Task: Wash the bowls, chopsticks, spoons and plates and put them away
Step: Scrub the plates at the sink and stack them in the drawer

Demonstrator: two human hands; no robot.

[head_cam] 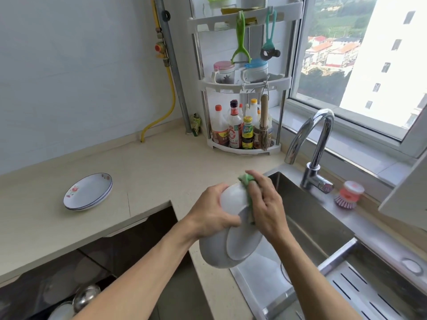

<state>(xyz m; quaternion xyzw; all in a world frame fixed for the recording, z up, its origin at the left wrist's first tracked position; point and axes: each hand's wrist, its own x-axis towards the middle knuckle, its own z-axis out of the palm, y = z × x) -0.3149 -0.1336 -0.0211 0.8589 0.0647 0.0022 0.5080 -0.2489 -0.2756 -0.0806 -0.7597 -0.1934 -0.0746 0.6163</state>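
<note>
A white bowl (231, 245) hangs tilted over the left rim of the steel sink (307, 213), its base turned toward me. My left hand (211, 214) grips the bowl's upper edge. My right hand (265, 204) presses a green sponge cloth (248, 181) against the bowl's outer wall, fingers curled over the cloth. Two stacked white plates with a flower print (87, 192) lie on the beige counter at the left.
A chrome tap (309, 144) arches over the sink's back edge, with a pink dish brush (347, 195) beside it. A corner rack of sauce bottles (242, 128) stands behind. A slotted drain tray (369, 292) spans the sink's near right. A black stovetop (115, 252) holds metal lids.
</note>
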